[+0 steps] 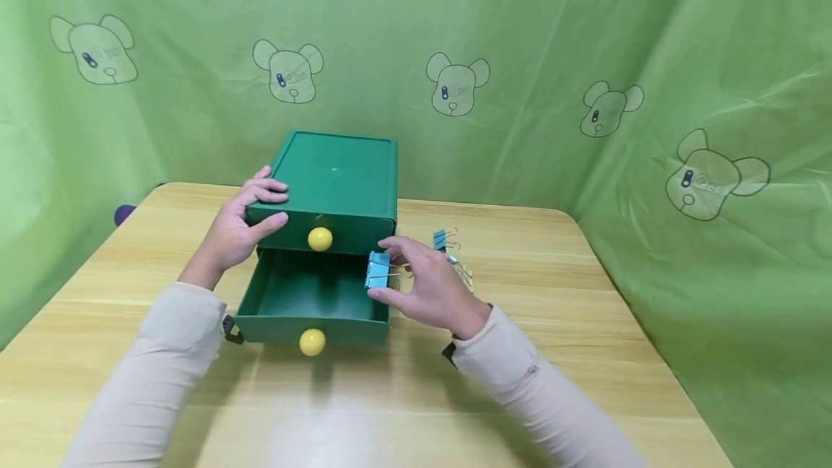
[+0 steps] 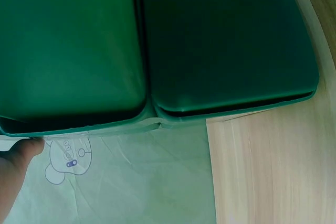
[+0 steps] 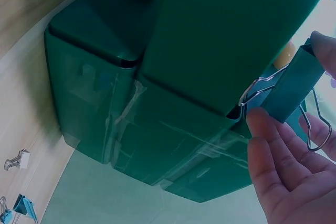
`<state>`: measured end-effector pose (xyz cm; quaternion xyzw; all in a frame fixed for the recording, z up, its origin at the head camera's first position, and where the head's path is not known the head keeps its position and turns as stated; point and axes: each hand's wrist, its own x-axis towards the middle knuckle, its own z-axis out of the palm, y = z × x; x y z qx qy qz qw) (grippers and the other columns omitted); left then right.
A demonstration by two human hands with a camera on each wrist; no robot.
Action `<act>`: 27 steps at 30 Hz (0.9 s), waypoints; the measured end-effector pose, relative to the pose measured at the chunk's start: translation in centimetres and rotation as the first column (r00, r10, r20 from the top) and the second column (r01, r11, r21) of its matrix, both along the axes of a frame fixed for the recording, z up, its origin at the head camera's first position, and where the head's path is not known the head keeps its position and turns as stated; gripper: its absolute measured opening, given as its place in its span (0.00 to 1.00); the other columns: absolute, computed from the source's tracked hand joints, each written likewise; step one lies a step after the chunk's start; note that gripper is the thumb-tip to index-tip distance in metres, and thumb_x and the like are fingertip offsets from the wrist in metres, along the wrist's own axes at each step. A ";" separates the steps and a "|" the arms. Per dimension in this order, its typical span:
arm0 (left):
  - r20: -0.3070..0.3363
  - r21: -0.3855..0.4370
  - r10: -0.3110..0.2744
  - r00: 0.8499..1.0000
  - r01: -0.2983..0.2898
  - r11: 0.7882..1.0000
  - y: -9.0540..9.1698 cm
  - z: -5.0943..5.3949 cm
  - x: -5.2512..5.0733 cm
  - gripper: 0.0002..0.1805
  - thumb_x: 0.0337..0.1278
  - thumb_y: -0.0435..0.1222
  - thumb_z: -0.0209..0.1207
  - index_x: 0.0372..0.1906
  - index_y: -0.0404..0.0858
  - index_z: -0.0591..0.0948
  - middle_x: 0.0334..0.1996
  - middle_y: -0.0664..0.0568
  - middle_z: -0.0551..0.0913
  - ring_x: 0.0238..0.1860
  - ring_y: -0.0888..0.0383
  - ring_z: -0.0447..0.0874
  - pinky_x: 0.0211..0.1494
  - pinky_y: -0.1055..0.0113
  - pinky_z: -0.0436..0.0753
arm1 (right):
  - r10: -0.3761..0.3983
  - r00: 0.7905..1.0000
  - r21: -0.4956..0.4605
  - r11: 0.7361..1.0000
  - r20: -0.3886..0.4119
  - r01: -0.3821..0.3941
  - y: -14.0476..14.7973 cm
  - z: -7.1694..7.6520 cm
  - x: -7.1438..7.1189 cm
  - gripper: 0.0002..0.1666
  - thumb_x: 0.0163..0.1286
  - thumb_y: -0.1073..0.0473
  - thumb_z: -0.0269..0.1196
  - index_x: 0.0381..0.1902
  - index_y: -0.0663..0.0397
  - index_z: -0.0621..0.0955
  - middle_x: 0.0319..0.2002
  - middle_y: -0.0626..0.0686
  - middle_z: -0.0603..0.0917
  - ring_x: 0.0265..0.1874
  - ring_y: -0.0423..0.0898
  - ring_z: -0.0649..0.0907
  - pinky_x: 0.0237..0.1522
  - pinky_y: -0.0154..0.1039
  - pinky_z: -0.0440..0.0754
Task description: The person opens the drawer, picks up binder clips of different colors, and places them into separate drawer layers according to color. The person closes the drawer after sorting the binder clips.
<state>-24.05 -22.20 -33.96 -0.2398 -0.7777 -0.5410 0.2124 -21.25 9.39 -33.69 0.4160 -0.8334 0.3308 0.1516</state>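
Observation:
A green drawer cabinet (image 1: 338,172) stands on the table, its lower drawer (image 1: 312,331) pulled out and bare inside where visible. My left hand (image 1: 234,230) rests on the cabinet's upper left front corner, thumb on the front and fingers over the top. Between thumb and fingers, my right hand (image 1: 432,284) holds a large blue binder clip (image 1: 378,270) above the open drawer's right side. The right wrist view shows the same clip (image 3: 296,85) with its wire handles spread, pinched by my right hand (image 3: 294,182). In the left wrist view, only part of my left hand (image 2: 16,171) shows.
Right of the cabinet lie a blue binder clip (image 1: 440,239) and several smaller clips (image 1: 463,273), partly behind my right hand. Yellow round knobs (image 1: 320,239) stick out from the drawer fronts. Green cloth (image 1: 520,35) with bear drawings hangs behind and beside the wooden table (image 1: 552,295).

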 end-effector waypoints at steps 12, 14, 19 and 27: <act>-0.010 0.004 0.004 1.000 -0.003 1.000 0.0 -0.2 -0.1 0.11 0.55 0.21 0.60 0.45 0.28 0.78 0.54 0.64 0.73 0.75 0.49 0.47 0.73 0.45 0.44 | 0.018 1.000 0.022 1.000 0.018 -0.019 -1.2 0.3 0.2 0.36 0.54 0.54 0.76 0.57 0.61 0.75 0.46 0.54 0.82 0.40 0.44 0.83 0.45 0.36 0.81; -0.011 0.003 0.003 1.000 -0.003 1.000 -0.1 -0.2 -0.2 0.12 0.55 0.21 0.60 0.45 0.28 0.78 0.54 0.64 0.73 0.75 0.49 0.47 0.73 0.46 0.45 | 0.030 0.999 0.017 0.999 0.015 -0.031 -1.4 0.3 0.2 0.36 0.54 0.54 0.76 0.57 0.61 0.75 0.46 0.54 0.82 0.41 0.43 0.83 0.45 0.35 0.80; -0.011 0.001 0.003 1.000 -0.003 1.000 -0.1 -0.1 -0.1 0.12 0.54 0.21 0.60 0.45 0.28 0.78 0.54 0.64 0.73 0.75 0.49 0.47 0.73 0.46 0.45 | 0.050 0.999 0.013 0.999 0.015 -0.050 -1.9 0.5 0.3 0.36 0.55 0.55 0.75 0.57 0.61 0.74 0.47 0.54 0.82 0.41 0.43 0.84 0.46 0.35 0.80; -0.010 0.002 0.001 1.000 -0.001 1.000 0.0 -0.1 0.1 0.11 0.55 0.22 0.60 0.45 0.27 0.78 0.54 0.64 0.73 0.75 0.49 0.47 0.73 0.46 0.45 | 0.052 0.998 0.026 0.998 0.044 -0.053 -2.4 0.3 0.4 0.35 0.55 0.54 0.75 0.58 0.60 0.74 0.47 0.54 0.81 0.43 0.44 0.83 0.48 0.36 0.80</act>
